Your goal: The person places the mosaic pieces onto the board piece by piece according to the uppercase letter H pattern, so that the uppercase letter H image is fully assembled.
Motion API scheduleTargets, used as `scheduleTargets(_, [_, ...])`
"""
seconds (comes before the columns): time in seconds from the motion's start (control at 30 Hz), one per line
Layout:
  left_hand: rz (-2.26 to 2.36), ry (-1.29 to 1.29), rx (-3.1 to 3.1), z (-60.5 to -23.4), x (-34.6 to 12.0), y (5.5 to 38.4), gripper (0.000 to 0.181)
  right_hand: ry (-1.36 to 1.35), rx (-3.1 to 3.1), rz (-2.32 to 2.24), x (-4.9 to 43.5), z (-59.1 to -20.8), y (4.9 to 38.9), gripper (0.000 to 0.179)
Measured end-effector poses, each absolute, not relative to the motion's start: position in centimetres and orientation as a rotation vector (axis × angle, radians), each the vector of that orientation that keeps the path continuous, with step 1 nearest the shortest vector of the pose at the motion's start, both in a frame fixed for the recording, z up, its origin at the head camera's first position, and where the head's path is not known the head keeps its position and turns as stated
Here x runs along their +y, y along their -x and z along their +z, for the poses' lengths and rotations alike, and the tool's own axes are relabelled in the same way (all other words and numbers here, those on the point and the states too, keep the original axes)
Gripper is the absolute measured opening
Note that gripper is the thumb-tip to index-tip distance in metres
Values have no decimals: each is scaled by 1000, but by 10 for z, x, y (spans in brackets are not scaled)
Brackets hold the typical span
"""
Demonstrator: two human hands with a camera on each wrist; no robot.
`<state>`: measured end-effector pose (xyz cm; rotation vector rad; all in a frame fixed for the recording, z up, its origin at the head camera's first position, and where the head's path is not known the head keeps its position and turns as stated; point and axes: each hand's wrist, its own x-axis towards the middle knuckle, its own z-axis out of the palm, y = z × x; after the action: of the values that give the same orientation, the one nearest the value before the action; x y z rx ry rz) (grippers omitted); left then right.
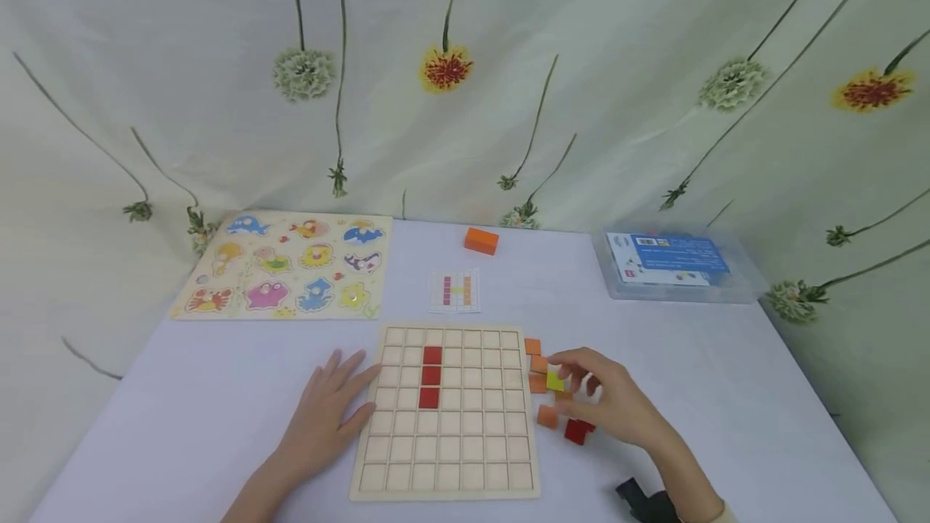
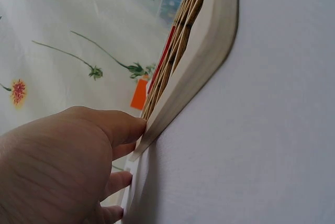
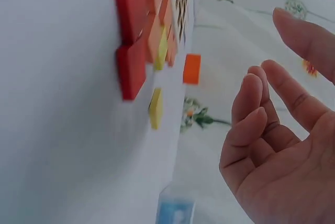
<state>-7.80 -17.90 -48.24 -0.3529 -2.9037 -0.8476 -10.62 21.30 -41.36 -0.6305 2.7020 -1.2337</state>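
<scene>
A wooden grid board (image 1: 448,472) lies flat, with three red square tiles (image 1: 431,376) in one column of its upper half. My left hand (image 1: 323,410) rests beside the board with fingers spread, fingertips right at its left edge. In the left wrist view, thumb and fingers (image 2: 128,127) meet the board's rim. My right hand (image 1: 609,395) hovers over loose tiles at the board's right side, fingers loosely bent and holding nothing. Below it are several orange tiles (image 1: 533,346), a yellow tile (image 1: 555,380) and red tiles (image 1: 576,431). The right wrist view shows a second yellow tile (image 3: 156,109).
Above the board lies a small pattern card (image 1: 455,291), with an orange block (image 1: 482,240) behind it. A sea-animal puzzle board (image 1: 283,266) is at the back left. A clear plastic box (image 1: 676,267) stands back right. Something black (image 1: 647,500) sits near my right forearm.
</scene>
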Motion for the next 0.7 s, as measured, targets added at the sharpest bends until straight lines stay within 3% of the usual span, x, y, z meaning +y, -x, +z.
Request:
scheduleTargets(0.2, [-858,357,-2905,-478,-179,77,49,282,2693,-1307,262,-424,97,55])
scheduleTargets(0.7, [-860,357,-2902,-479,-178,77,49,299,2502,-1370,282,-463,105,62])
